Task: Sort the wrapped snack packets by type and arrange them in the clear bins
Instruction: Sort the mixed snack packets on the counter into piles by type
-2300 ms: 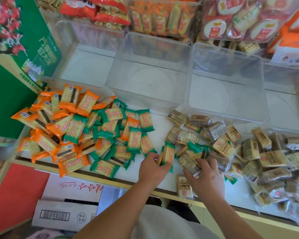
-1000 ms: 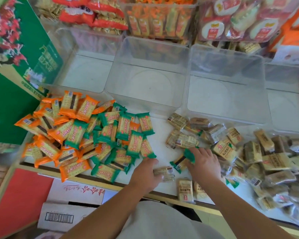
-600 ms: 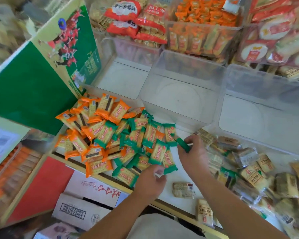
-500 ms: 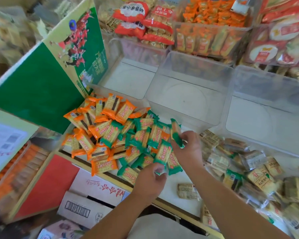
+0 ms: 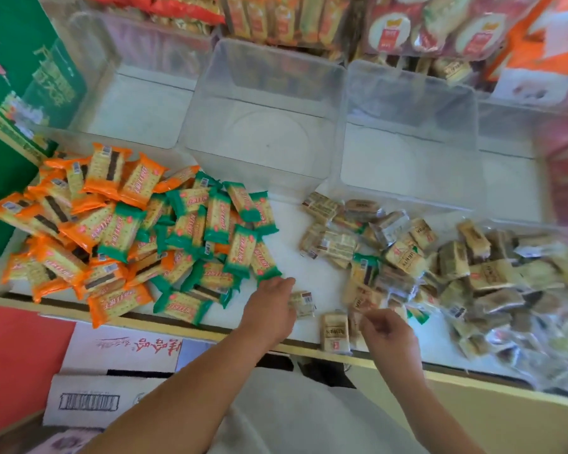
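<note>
While the left hand (image 5: 269, 309) lies flat, fingers relaxed, just beside a tan packet (image 5: 304, 303), the right hand (image 5: 386, 329) hovers loosely curled, empty. A second packet (image 5: 335, 332) sits at the front edge of the counter (image 5: 289, 244), long axis toward the clear bins (image 5: 266, 126); bare surface separates the orange-green pile (image 5: 128, 231) and tan pile (image 5: 456, 267).
</note>
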Action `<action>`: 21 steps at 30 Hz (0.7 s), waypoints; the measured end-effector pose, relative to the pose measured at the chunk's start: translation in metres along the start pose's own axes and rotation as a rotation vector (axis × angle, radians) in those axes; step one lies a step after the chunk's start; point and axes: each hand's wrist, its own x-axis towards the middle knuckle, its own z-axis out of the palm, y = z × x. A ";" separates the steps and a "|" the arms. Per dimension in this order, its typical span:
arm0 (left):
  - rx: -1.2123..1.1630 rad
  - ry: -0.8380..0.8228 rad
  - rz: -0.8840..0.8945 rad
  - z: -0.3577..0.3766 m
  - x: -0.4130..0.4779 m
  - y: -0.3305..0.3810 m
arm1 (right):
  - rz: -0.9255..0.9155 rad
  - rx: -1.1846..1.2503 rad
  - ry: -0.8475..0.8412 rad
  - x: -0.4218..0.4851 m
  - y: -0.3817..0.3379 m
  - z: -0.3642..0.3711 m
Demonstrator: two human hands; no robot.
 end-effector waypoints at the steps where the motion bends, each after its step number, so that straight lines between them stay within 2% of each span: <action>1: 0.061 -0.004 -0.006 0.004 0.002 0.001 | 0.034 0.009 0.009 -0.003 0.011 -0.002; 4: 0.092 -0.019 -0.028 0.011 0.002 -0.001 | 0.090 0.035 0.047 -0.006 0.034 -0.005; 7: 0.064 -0.020 -0.056 0.015 -0.003 -0.003 | 0.078 0.044 0.163 -0.001 0.048 -0.013; 11: -0.295 0.093 -0.206 0.015 -0.014 0.018 | 0.113 0.066 0.192 0.017 0.052 -0.026; 14: -0.597 -0.028 -0.286 0.030 -0.026 0.049 | 0.139 0.044 0.140 0.035 0.053 -0.032; 15: -0.607 -0.044 -0.277 0.038 -0.029 0.059 | 0.151 0.052 0.106 0.040 0.054 -0.032; 18: -0.404 0.011 -0.242 0.059 -0.027 0.075 | 0.145 0.034 0.023 0.043 0.057 -0.032; 21: -0.435 0.057 -0.354 0.067 -0.025 0.077 | 0.143 0.006 -0.030 0.043 0.063 -0.030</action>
